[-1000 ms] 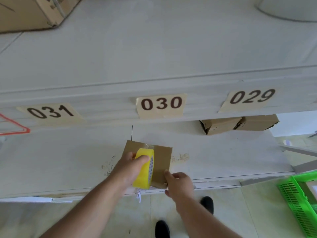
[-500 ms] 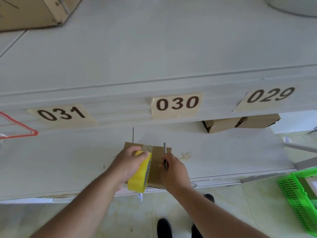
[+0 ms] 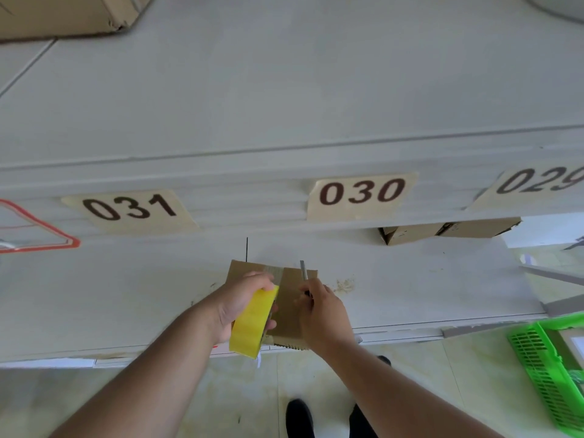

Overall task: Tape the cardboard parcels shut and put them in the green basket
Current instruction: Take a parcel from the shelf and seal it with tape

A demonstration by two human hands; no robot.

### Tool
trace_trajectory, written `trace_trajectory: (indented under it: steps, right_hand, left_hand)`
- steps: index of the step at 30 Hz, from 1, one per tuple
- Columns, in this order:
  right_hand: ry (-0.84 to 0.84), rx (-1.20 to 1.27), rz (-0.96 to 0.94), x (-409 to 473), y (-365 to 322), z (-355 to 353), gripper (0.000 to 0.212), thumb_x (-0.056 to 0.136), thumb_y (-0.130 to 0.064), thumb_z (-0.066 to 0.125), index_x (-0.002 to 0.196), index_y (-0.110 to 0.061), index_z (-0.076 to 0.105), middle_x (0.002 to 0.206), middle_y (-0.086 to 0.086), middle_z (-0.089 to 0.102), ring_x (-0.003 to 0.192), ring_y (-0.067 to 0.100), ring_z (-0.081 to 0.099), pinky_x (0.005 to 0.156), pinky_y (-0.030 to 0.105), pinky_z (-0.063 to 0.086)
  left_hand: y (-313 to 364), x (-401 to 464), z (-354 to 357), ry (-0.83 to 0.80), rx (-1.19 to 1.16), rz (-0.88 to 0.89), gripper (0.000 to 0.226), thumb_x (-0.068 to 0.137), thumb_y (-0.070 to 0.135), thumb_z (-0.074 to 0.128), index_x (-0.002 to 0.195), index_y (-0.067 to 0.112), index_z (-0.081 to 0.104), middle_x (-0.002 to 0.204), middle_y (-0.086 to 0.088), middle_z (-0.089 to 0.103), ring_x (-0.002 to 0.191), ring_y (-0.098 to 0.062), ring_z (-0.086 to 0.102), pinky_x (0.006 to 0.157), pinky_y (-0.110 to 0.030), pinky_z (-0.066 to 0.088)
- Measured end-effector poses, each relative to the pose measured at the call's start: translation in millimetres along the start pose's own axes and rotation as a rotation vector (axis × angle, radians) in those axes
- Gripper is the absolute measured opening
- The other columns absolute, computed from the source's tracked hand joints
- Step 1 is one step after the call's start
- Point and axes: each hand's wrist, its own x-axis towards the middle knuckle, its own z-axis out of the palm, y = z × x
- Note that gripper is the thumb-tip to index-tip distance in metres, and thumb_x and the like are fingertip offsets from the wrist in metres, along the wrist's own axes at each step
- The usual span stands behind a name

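Note:
A flat cardboard parcel (image 3: 289, 306) lies at the front edge of the white shelf (image 3: 126, 295), with a strip of clear tape running over its top. My left hand (image 3: 240, 300) grips a yellow roll of tape (image 3: 252, 324) over the parcel's left half. My right hand (image 3: 325, 314) holds a thin grey blade (image 3: 302, 269) that sticks up above the parcel's right side. The green basket (image 3: 550, 374) stands on the floor at the lower right, partly cut off by the frame.
Two more cardboard parcels (image 3: 442, 230) lie at the back of the shelf on the right. An upper shelf carries labels 031, 030 and 029. A large cardboard box (image 3: 63, 14) sits on top at the far left. My shoes (image 3: 300, 418) are on the tiled floor below.
My right hand left the parcel's front edge and now holds a thin blade upright beside the tape. My left hand pulled the yellow roll back toward the shelf's front edge.

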Motion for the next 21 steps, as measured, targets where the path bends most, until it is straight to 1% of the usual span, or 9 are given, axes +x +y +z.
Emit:
trace_trajectory:
  steps: [3,5,6,8,10,12,14,18,21]
  right_hand:
    - [-0.092,0.103,0.033,13,1,-17,0.030,0.095,-0.017,0.042,0.110,-0.042,0.046,0.098,-0.002,0.069,0.086,0.025,0.068,0.075,0.047,0.059]
    - [-0.174,-0.057,-0.036,24,-2,-35,0.032,0.098,-0.018,0.041,0.126,-0.034,0.046,0.105,-0.002,0.067,0.091,0.024,0.065,0.073,0.037,0.053]
    - [-0.191,-0.184,-0.089,30,-5,-43,0.030,0.099,-0.020,0.042,0.124,-0.031,0.052,0.104,-0.003,0.068,0.092,0.023,0.064,0.072,0.035,0.050]
    - [-0.193,-0.401,-0.173,36,-12,-52,0.019,0.101,-0.028,0.041,0.105,-0.030,0.060,0.092,-0.006,0.069,0.088,0.025,0.063,0.068,0.034,0.048]
    - [-0.194,-0.522,-0.208,40,-19,-51,0.022,0.102,-0.032,0.040,0.085,-0.027,0.053,0.082,-0.004,0.065,0.082,0.027,0.061,0.066,0.034,0.047]
    - [-0.206,-0.601,-0.232,43,-21,-45,0.025,0.102,-0.030,0.040,0.079,-0.027,0.048,0.080,-0.004,0.062,0.081,0.028,0.060,0.059,0.031,0.041]
    - [-0.214,-0.663,-0.253,47,-24,-37,0.020,0.100,-0.028,0.043,0.083,-0.026,0.053,0.084,-0.002,0.062,0.082,0.029,0.061,0.056,0.030,0.034]
    - [-0.270,-0.706,-0.229,46,-32,-16,0.023,0.096,-0.024,0.049,0.110,-0.031,0.066,0.098,0.002,0.069,0.092,0.033,0.067,0.068,0.031,0.044]
    - [-0.187,-0.646,-0.175,39,-22,-38,0.021,0.102,-0.033,0.044,0.102,-0.027,0.064,0.098,0.001,0.070,0.094,0.031,0.066,0.069,0.033,0.045]
  left_hand:
    - [-4,0,-3,0.009,0.011,0.035,0.057,0.066,0.026,0.068,0.121,0.013,0.059,0.085,-0.023,0.065,0.068,-0.036,0.066,0.076,-0.041,0.053]
    - [-6,0,-3,0.005,-0.009,0.054,0.054,0.066,0.024,0.066,0.118,0.012,0.059,0.085,-0.024,0.065,0.066,-0.032,0.066,0.066,-0.034,0.055]
    - [-7,0,-3,0.002,-0.027,0.060,0.053,0.066,0.023,0.065,0.117,0.012,0.059,0.085,-0.024,0.065,0.065,-0.031,0.066,0.061,-0.032,0.054]
    - [-8,2,-3,-0.001,-0.049,0.068,0.049,0.066,0.022,0.065,0.114,0.013,0.059,0.086,-0.024,0.063,0.065,-0.031,0.065,0.060,-0.031,0.054]
    - [-8,3,-3,-0.008,-0.048,0.075,0.047,0.066,0.022,0.065,0.111,0.014,0.059,0.086,-0.024,0.063,0.066,-0.031,0.064,0.065,-0.032,0.053]
    - [-8,4,-3,-0.011,-0.040,0.085,0.046,0.066,0.021,0.066,0.111,0.013,0.059,0.086,-0.024,0.063,0.067,-0.031,0.064,0.069,-0.034,0.053]
    - [-9,4,-3,-0.001,-0.029,0.091,0.047,0.066,0.021,0.066,0.112,0.012,0.059,0.086,-0.024,0.063,0.068,-0.032,0.065,0.072,-0.035,0.052]
    - [-12,6,-4,0.020,-0.043,0.103,0.055,0.066,0.019,0.067,0.119,0.007,0.060,0.087,-0.024,0.065,0.072,-0.034,0.066,0.074,-0.037,0.053]
    - [-13,4,-4,0.007,-0.040,0.105,0.050,0.067,0.019,0.066,0.116,0.009,0.060,0.087,-0.024,0.065,0.069,-0.033,0.066,0.067,-0.033,0.054]
